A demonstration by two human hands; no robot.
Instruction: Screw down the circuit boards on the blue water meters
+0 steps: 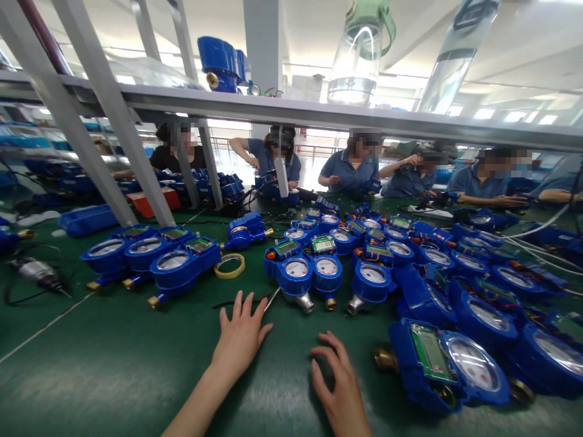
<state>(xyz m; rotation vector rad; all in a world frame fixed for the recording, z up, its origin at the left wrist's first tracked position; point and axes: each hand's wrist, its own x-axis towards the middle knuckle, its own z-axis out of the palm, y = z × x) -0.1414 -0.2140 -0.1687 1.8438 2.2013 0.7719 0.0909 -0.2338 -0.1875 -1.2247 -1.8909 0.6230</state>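
Note:
My left hand lies palm down on the green tabletop with its fingers spread. Its fingertips reach a thin dark strip, and a slim pale rod shows beside the index finger; whether they are one tool I cannot tell. To the right, my right hand hovers low over the table or rests on it, fingers loosely curved and apart, holding nothing. Ahead of both hands stand blue water meters, among them one with a round dial and another with a metal pipe end. A larger water meter lies right of my right hand.
More water meters crowd the right side, and several form a row at left. A yellow tape roll, an electric screwdriver and a blue tray lie leftward. Overhead runs a shelf with bottles. Several people work opposite.

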